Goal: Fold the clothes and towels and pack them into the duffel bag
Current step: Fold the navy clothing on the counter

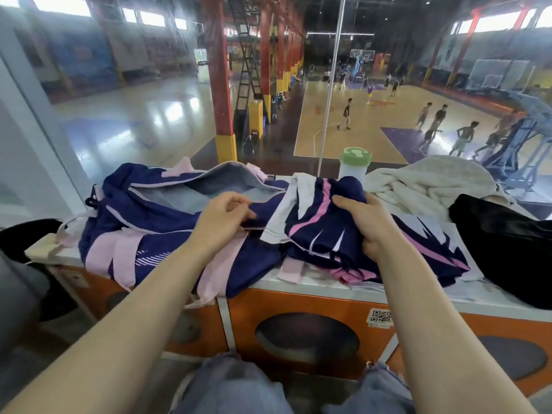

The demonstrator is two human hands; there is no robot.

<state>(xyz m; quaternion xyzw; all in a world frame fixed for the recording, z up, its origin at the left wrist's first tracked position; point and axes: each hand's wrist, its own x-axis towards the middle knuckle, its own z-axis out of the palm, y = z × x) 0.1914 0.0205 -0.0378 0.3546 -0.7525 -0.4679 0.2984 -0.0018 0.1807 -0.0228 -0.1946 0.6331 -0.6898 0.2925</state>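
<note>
Behind glass, an indoor basketball court with players filled the background; work surface was a white-topped orange counter (298,286) up against the window.

Right hand (370,225): fingers curled and clamped on a bunched navy, pink and white jersey (322,222), thumb on top, fabric lifted slightly off the pile. Left hand (222,218): fingertips pinching the near edge of the duffel bag (143,222) opening, right by the zipper line, fingers bent.

Outward from the hands: the jersey's lower part lay on the counter to the right of the bag, touching it. Bag was navy with light pink straps, sat on the left half of the counter, zipper undone, grey lining visible. Cream towel (424,183) heaped at far right, unfolded. Black garment (504,252) at the right edge, just beside the towel. White bottle (354,164) with green lid stood far centre, behind the jersey, against the glass.
</note>
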